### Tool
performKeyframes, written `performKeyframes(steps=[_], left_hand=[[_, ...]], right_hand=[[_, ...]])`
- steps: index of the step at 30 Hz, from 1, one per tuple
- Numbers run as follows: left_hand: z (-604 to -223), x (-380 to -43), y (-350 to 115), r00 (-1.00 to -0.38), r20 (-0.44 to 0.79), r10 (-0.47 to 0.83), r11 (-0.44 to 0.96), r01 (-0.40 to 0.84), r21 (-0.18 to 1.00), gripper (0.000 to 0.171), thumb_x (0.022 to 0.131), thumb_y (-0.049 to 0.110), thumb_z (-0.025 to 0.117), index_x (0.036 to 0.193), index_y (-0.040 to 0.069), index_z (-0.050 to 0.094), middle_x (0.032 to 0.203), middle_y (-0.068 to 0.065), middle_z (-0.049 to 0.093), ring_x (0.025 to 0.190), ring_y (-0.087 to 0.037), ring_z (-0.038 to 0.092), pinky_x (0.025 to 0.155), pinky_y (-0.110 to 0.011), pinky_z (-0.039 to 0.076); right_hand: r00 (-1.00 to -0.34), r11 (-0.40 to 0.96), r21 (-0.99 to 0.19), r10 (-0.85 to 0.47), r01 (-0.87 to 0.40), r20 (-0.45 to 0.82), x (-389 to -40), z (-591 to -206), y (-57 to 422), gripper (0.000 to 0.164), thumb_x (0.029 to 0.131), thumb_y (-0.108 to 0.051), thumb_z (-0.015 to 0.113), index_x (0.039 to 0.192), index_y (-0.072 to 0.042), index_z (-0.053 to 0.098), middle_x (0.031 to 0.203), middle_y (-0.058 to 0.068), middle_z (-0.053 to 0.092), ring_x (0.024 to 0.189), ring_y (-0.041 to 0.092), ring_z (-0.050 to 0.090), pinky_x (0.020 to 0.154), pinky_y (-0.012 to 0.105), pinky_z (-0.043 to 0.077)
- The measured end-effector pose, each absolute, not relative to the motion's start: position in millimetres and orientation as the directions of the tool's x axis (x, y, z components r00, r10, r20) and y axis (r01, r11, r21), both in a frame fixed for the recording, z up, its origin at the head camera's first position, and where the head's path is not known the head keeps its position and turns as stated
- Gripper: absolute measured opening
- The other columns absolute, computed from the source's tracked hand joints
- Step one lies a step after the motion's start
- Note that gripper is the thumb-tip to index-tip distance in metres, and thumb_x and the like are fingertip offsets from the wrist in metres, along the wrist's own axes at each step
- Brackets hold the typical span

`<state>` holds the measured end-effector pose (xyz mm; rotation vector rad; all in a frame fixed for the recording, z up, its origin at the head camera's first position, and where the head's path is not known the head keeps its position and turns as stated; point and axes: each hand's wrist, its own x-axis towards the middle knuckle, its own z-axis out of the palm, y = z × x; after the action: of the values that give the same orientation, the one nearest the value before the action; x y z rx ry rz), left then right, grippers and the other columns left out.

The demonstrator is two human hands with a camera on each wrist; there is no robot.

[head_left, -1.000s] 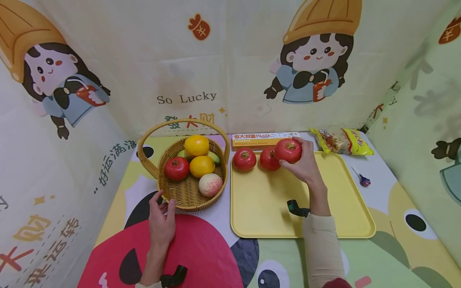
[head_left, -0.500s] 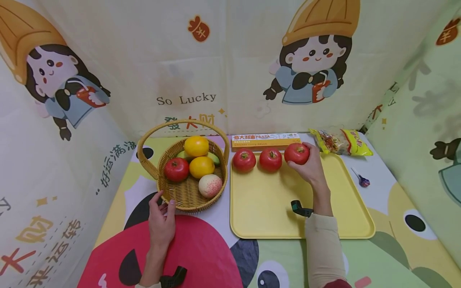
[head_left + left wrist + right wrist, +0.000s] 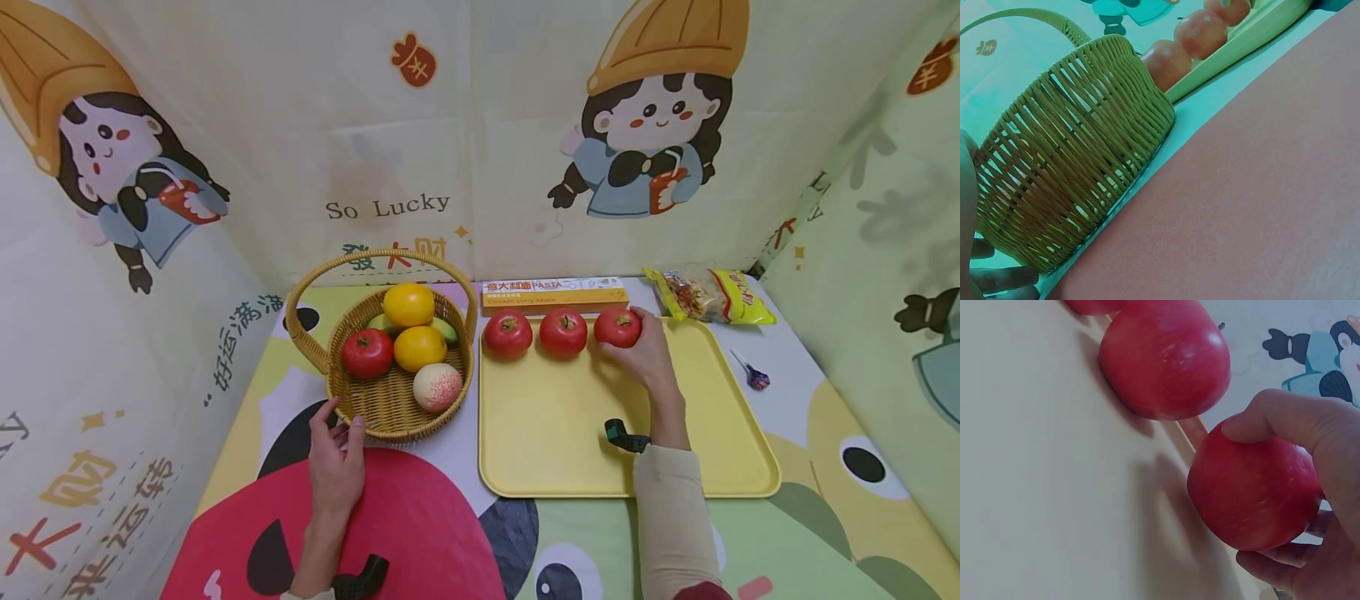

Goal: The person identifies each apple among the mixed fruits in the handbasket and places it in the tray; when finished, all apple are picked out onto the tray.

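Observation:
My right hand (image 3: 649,357) grips a red apple (image 3: 617,327) at the back of the yellow tray (image 3: 570,467), thumb on one side and fingers on the other. Whether this apple touches the tray I cannot tell. Left of it, two more red apples, one in the middle (image 3: 563,333) and one at the corner (image 3: 508,334), form a row with it. My left hand (image 3: 337,462) rests at the front left of a wicker basket (image 3: 390,425), its fingers loosely bent against the wall. Inside lie a red apple (image 3: 367,352), two yellow fruits (image 3: 421,347) and a pink-speckled peach (image 3: 438,387).
Behind the tray stands a pasta box (image 3: 555,297). A yellow snack bag (image 3: 712,296) lies at the back right, with a wrapped lollipop (image 3: 757,379) beside the tray. The basket's tall handle (image 3: 382,252) arches up. Green fruit (image 3: 448,330) shows partly behind the yellow ones.
My right hand has carried the apple rightward and lowered it toward the tray, making a row with the other two. The left hand has stayed at the basket.

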<state>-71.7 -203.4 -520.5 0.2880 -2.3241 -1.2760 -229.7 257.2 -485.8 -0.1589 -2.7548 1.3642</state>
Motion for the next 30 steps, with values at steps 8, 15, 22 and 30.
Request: performKeyframes(steps=[8,15,22,30], left_hand=[[-520.1,-70.9,-203.0,-0.868,0.295,-0.399,0.541,0.037,0.841,0.050,0.102,0.022,0.056,0.148,0.010,0.040,0.139,-0.021,0.054,0.111,-0.040,0.066,0.082,0.002,0.037],[-519.5,-70.8,-202.6,-0.871,0.291,-0.396,0.541,0.034,0.840,0.051,0.102,0.023,0.055,0.148,0.010,0.039,0.141,-0.021,0.053,0.112,-0.040,0.066,0.082,0.003,0.036],[-520.4,-71.0,-203.3,-0.873,0.281,-0.399,0.541,0.023,0.841,0.051,0.102,0.025,0.055,0.148,0.011,0.039,0.140,-0.021,0.054,0.113,-0.038,0.066,0.082,0.003,0.036],[-520.2,-70.8,-204.4,-0.872,0.280,-0.402,0.539,0.022,0.842,0.051,0.102,0.026,0.056,0.148,0.012,0.040,0.138,-0.021,0.055,0.113,-0.037,0.066,0.082,0.003,0.036]], right_hand=[[-0.993,0.613,-0.785,0.118,0.095,-0.028,-230.5,-489.4,257.0,0.096,0.085,-0.025,0.076,0.156,0.003,0.018,0.153,0.030,0.032,0.139,0.046,0.036,0.111,0.062,0.038],[-0.992,0.608,-0.785,0.111,0.121,-0.068,-231.8,-489.9,257.8,0.100,0.086,-0.027,0.075,0.158,0.002,0.012,0.156,0.030,0.029,0.141,0.047,0.033,0.113,0.062,0.036],[-0.992,0.629,-0.768,0.107,0.121,-0.069,-231.5,-487.2,258.6,0.104,0.086,-0.032,0.076,0.159,-0.001,0.008,0.156,0.029,0.027,0.142,0.047,0.031,0.112,0.062,0.037],[-0.990,0.656,-0.745,0.138,0.121,-0.038,-225.4,-477.6,259.9,0.107,0.084,-0.038,0.077,0.161,-0.007,0.008,0.159,0.027,0.025,0.143,0.046,0.028,0.109,0.063,0.039]])
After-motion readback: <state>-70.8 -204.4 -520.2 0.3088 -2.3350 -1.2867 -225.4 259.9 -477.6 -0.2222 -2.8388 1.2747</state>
